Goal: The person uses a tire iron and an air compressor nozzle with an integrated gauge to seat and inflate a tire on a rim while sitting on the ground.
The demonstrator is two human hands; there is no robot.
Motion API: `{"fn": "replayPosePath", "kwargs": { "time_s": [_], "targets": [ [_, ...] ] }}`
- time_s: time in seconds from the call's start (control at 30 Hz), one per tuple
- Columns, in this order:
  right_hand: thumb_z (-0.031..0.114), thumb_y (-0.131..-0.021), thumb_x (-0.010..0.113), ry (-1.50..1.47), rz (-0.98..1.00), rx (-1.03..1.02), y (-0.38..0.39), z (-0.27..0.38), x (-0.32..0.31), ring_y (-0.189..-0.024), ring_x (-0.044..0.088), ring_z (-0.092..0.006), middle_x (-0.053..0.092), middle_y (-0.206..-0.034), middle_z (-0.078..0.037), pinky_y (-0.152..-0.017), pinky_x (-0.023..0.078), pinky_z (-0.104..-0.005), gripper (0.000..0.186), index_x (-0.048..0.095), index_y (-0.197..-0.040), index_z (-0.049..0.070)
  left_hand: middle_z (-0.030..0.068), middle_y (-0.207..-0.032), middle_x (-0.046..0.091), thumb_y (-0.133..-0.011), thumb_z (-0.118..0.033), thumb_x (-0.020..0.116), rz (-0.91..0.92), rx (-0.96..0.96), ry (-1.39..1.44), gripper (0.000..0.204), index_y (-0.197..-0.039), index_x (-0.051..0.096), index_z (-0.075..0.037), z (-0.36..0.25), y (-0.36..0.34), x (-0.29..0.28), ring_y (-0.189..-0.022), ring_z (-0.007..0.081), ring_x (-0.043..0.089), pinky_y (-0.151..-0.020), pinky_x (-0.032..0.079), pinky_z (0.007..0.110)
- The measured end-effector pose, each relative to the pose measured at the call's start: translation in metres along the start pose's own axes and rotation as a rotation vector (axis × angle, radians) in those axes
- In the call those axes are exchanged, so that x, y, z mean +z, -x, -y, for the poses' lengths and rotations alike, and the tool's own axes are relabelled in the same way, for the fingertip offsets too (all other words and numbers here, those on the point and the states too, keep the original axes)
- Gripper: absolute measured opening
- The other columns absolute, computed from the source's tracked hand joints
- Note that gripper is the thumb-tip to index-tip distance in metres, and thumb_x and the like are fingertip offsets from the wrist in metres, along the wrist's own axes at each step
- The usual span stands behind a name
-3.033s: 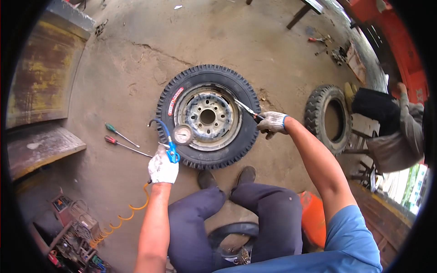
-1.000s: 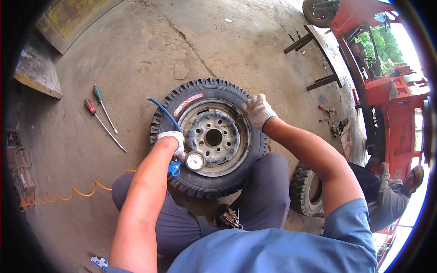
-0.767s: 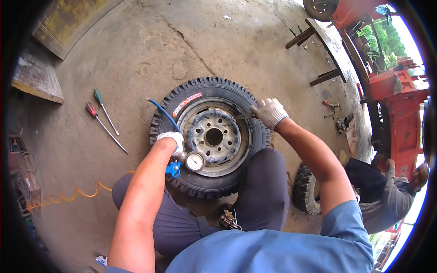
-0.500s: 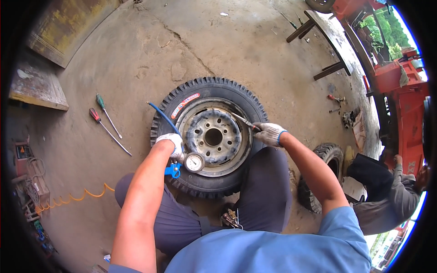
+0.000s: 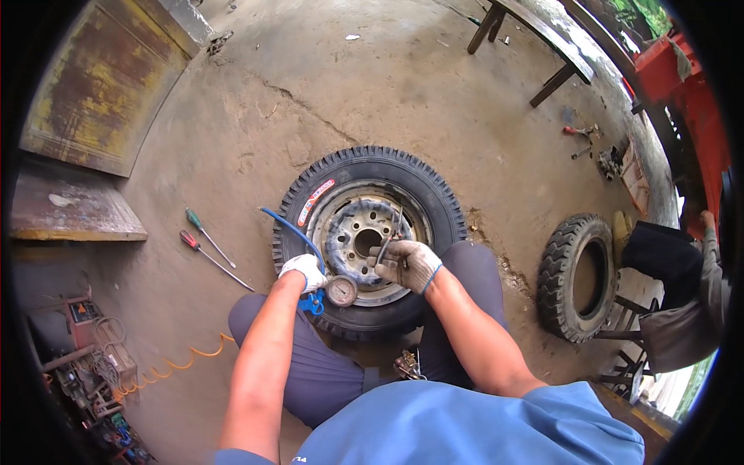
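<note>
A tyre (image 5: 446, 201) on a grey-white, worn steel wheel rim (image 5: 341, 225) lies flat on the floor between my knees. At its near left side my gloved left hand (image 5: 304, 271) is closed around a blue tyre inflator (image 5: 312, 302). The inflator's round pressure gauge (image 5: 342, 291) faces up, and its blue hose (image 5: 291, 225) runs over the tyre's left sidewall. My gloved right hand (image 5: 408, 265) is over the wheel just right of the centre hole, its fingers curled round slim metal pliers (image 5: 397, 225). The pliers' jaws point away from me; the palm partly hides the handles.
Green (image 5: 193, 218) and red (image 5: 190, 240) screwdrivers lie on the floor at left. An orange coiled air hose (image 5: 182, 363) stretches from equipment at lower left. At right are a loose tyre (image 5: 577, 279), a seated person (image 5: 682, 325), a wooden bench (image 5: 535, 43) and red machinery (image 5: 686, 85).
My right hand has moved left from the tyre's right edge to near the wheel's centre, turning the pliers more upright. My left hand still holds the inflator. The whole view has shifted.
</note>
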State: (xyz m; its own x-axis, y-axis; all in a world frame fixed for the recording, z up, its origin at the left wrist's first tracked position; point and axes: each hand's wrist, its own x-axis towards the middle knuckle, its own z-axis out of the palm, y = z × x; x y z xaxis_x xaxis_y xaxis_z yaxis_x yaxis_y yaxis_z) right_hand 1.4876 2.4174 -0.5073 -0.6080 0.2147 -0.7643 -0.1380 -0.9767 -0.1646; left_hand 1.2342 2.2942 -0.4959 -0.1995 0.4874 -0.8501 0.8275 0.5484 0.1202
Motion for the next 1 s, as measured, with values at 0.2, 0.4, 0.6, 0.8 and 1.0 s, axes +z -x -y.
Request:
{"fn": "replayPosePath", "kwargs": {
  "time_s": [0.2,0.4,0.6,0.8,1.0],
  "targets": [
    [0.01,-0.097,0.062,-0.076,0.062,0.046,-0.022,0.014,-0.004,-0.105,0.071,-0.0419,0.068,-0.116,-0.023,-0.078,0.066,-0.0489,0.028,0.054,-0.121,-0.001,0.0154,-0.124,0.073,-0.086,-0.032,0.065,-0.016,-0.198,-0.115,0.04,-0.117,0.077,-0.01,-0.021,-0.013,0.006,-0.115,0.0337,0.07,-0.096,0.056,0.043],
    [0.011,-0.098,0.06,-0.214,0.005,0.049,-0.037,0.023,-0.013,-0.091,0.075,-0.0383,0.073,-0.103,-0.02,-0.071,0.066,-0.0459,0.019,0.062,-0.114,0.0,0.0198,-0.107,0.074,-0.091,-0.039,0.065,-0.421,0.08,0.112,0.037,-0.108,0.075,-0.007,-0.062,-0.014,0.01,-0.106,0.0377,0.07,-0.094,0.054,0.046],
    [0.009,-0.094,0.062,-0.069,-0.079,0.004,-0.026,0.019,0.001,-0.076,0.074,-0.0296,0.073,-0.094,-0.015,-0.063,0.065,-0.0403,0.012,0.063,-0.105,0.002,0.0216,-0.104,0.074,-0.093,-0.026,0.063,-0.547,0.228,0.458,0.027,-0.107,0.074,-0.007,-0.091,-0.032,0.029,-0.102,0.0369,0.071,-0.091,0.054,0.045],
    [0.007,-0.091,0.063,0.098,-0.212,0.011,-0.038,0.014,-0.003,-0.049,0.054,-0.0097,0.07,-0.079,-0.01,-0.047,0.054,-0.0282,0.009,0.068,-0.092,0.001,0.0183,-0.108,0.075,-0.093,-0.025,0.061,-0.531,0.326,0.731,0.033,-0.115,0.074,-0.003,-0.114,-0.078,-0.006,-0.101,0.0288,0.071,-0.092,0.053,0.038],
    [0.007,-0.088,0.061,0.27,-0.13,0.022,-0.002,0.033,0.027,-0.059,0.062,-0.0166,0.066,-0.07,-0.004,-0.049,0.05,-0.0303,0.008,0.068,-0.086,0.007,0.0232,-0.108,0.075,-0.089,-0.032,0.068,-0.391,0.234,0.54,0.041,-0.116,0.074,-0.001,-0.153,-0.125,-0.002,-0.105,0.0335,0.072,-0.093,0.054,0.041]
  ]
}}
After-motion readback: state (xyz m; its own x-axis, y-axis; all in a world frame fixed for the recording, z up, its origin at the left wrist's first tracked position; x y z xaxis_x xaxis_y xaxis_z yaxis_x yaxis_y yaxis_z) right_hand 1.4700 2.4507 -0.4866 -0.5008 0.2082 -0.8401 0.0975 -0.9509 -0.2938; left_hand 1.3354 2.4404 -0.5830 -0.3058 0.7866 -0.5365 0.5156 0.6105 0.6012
